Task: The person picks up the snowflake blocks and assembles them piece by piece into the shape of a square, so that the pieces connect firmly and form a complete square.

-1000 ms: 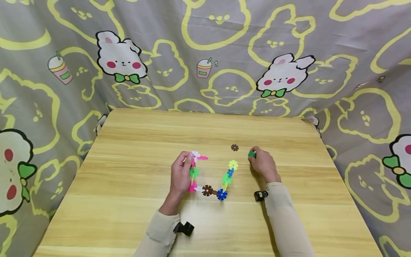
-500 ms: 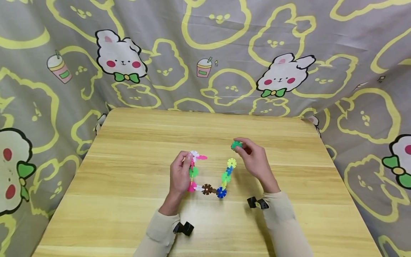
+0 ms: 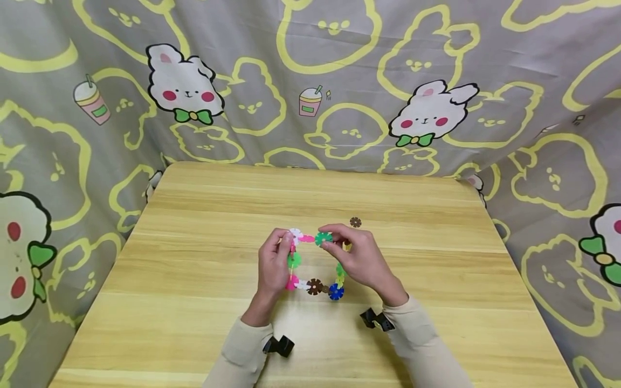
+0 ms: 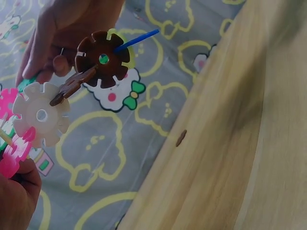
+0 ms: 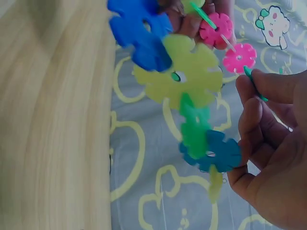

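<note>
A chain of colourful interlocking snowflake discs bends into a nearly square frame above the table. My left hand [image 3: 273, 265] grips its left side, near the white disc [image 3: 295, 236] at the upper corner. Between thumb and fingers, my right hand [image 3: 364, 257] pinches a dark green snowflake disc [image 3: 323, 239]. That disc's rim meets the pink disc [image 3: 306, 238] at the chain's end; the right wrist view shows the green disc [image 5: 255, 84] edge-on against the pink one [image 5: 240, 58]. Brown [image 3: 314, 286] and blue [image 3: 336, 291] discs form the near side. My right hand partly covers the chain's right side.
A loose brown disc [image 3: 356, 222] lies on the wooden table [image 3: 194, 215] beyond my right hand. Patterned grey curtains [image 3: 262, 108] hang around the table's back and sides. Black wrist cameras [image 3: 280, 346] sit on both sleeves.
My right hand has carried the green disc leftward, past the loose brown disc, to the pink end of the chain. The left hand has kept its grip nearly in place.
</note>
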Demonstrator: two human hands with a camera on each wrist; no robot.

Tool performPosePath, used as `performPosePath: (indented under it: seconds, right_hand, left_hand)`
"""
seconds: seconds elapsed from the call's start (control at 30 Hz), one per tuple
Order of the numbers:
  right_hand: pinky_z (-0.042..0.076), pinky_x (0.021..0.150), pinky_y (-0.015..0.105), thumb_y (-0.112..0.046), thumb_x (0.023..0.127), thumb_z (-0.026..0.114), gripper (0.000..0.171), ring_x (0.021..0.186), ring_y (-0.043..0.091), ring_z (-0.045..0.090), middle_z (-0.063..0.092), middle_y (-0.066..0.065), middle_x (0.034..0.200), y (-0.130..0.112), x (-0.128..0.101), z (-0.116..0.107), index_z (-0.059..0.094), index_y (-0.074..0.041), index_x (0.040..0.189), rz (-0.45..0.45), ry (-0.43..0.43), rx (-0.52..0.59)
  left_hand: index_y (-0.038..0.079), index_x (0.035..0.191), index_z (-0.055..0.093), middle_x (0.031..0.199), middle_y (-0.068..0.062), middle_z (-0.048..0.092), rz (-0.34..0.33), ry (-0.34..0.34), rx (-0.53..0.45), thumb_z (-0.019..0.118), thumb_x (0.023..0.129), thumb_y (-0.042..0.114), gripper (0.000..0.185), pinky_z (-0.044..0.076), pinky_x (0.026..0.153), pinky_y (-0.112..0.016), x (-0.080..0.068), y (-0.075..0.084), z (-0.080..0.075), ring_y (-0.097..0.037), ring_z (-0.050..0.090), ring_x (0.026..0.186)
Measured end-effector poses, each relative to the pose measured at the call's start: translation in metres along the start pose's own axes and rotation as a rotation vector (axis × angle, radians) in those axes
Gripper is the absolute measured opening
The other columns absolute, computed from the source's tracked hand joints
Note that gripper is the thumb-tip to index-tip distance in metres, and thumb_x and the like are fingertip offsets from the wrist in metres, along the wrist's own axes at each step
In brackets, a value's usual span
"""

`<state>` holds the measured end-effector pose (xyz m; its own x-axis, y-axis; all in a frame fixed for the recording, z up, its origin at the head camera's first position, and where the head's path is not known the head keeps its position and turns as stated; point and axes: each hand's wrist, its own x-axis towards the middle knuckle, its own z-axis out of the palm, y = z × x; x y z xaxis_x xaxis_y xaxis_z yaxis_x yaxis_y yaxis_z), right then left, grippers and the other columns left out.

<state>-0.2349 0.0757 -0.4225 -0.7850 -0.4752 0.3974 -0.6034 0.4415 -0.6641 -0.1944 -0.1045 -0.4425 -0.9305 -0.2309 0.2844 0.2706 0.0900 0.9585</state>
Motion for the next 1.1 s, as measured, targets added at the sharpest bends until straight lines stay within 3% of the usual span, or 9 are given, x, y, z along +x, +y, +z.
performPosePath:
  seconds: [0.27,0.57,0.77,0.93,1.1]
  right_hand:
    - [0.047,0.058,0.021,-0.025,0.082,0.064,0.026,0.063,0.004,0.055,0.063,-0.007,0.074,-0.003,0.000,0.007,0.064,-0.016,0.106,0.023,0.045,0.044]
    - [0.049,0.060,0.020,-0.022,0.079,0.067,0.026,0.064,0.005,0.057,0.064,-0.004,0.071,0.000,-0.004,0.015,0.066,-0.009,0.102,0.029,0.147,0.062]
    - [0.049,0.060,0.019,-0.022,0.078,0.068,0.025,0.062,0.004,0.057,0.065,-0.005,0.070,-0.001,-0.004,0.018,0.067,-0.009,0.100,0.049,0.180,0.060]
    - [0.048,0.058,0.019,-0.023,0.078,0.068,0.027,0.061,0.004,0.058,0.065,-0.005,0.069,-0.001,-0.004,0.019,0.067,-0.010,0.101,0.054,0.173,0.043]
    - [0.045,0.052,0.019,-0.025,0.081,0.064,0.029,0.065,0.005,0.060,0.067,-0.006,0.074,-0.001,-0.004,0.018,0.064,-0.015,0.109,0.056,0.126,0.030]
  left_hand:
    - [-0.002,0.083,0.055,0.060,-0.012,0.045,0.019,-0.009,0.037,0.043,0.094,0.009,0.019,0.034,0.043,-0.019,-0.001,0.000,0.002,-0.015,0.040,0.050]
    - [-0.004,0.084,0.055,0.060,-0.017,0.047,-0.011,0.001,0.029,0.043,0.094,0.010,0.022,0.036,0.042,-0.020,-0.002,-0.001,0.006,-0.022,0.042,0.047]
    - [-0.003,0.085,0.057,0.060,-0.016,0.047,-0.039,0.009,0.012,0.043,0.094,0.011,0.021,0.035,0.040,-0.020,-0.003,-0.001,0.009,-0.014,0.041,0.045]
    - [0.000,0.085,0.057,0.058,-0.014,0.047,-0.066,0.001,0.030,0.043,0.094,0.013,0.022,0.035,0.040,-0.019,-0.003,-0.001,0.008,-0.011,0.041,0.045]
    - [0.001,0.091,0.054,0.061,-0.015,0.048,-0.074,-0.059,0.029,0.037,0.096,0.013,0.021,0.037,0.042,-0.021,-0.002,-0.002,0.006,-0.019,0.044,0.049]
